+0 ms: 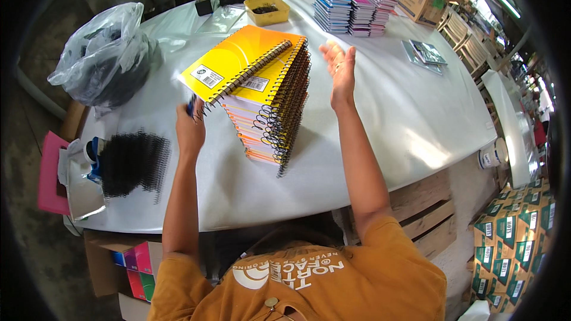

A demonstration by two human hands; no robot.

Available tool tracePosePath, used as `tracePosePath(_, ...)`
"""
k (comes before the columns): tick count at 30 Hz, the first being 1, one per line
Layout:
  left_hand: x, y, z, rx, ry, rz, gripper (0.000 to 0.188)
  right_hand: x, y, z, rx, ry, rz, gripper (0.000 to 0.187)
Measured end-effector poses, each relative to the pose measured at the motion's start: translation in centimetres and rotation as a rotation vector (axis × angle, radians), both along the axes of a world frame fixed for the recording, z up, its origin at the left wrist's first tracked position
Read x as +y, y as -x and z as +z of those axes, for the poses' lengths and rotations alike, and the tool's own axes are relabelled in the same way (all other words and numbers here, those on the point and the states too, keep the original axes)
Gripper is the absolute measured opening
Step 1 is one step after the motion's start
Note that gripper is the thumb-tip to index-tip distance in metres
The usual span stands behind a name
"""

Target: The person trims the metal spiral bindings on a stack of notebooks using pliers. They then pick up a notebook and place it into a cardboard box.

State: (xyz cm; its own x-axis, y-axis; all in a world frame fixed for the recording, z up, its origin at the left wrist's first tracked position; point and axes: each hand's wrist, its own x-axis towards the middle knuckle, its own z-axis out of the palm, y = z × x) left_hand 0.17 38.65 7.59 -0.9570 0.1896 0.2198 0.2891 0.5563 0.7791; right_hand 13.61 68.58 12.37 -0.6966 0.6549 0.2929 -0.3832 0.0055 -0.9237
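**A tall pile of spiral notebooks with yellow covers stood on a shiny, pale grey desk**

The pile was near the middle of the desk, between the person's two hands. On top lay a yellow and orange notebook with a black wire spiral, turned crooked, so part of the yellow cover below peeked out. Loops of black wire stuck out down the right side of the pile.

The left hand was at the near left corner of the top notebook. Its fingers were partly hidden, with a small dark blue thing by them. I could not tell if that hand was pinching anything.

The right hand was spread wide in the air, just beside the pile and not touching it.

To the left, a heap of black curly spirals lay on the desk, with a big see-through plastic bag farther back. Behind the pile sat a yellow plastic tub with dark bits in it. To the right of that stood stacks of blue, purple and red notebooks, near a brown cardboard box.
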Motion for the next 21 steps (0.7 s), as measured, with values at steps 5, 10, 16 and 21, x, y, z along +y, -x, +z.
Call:
tracePosePath(5, -2.8, -2.6, -2.1, 0.013, 0.259, -0.025, 0.058, 0.0, 0.3, -3.7, -0.049, 0.207, 0.36, 0.089)
tracePosePath(10, 1.5, -4.8, 5.6, -0.059, -0.933, -0.28, 0.071, -5.6, -0.3, 1.6, 0.338, -0.06, 0.036, 0.079)
tracePosePath(16, 5.6, -7.4, 12.2, 0.119, -0.999, -0.432, 0.051, -8.3, 0.2, 6.2, 0.272, -0.059, 0.021, 0.048)
tracePosePath(21, 8.0, -10.0, 11.8, 0.438, -0.957, -0.387, 0.027, -7.8, 1.1, 5.5, 0.338, -0.087, -0.08, 0.034)
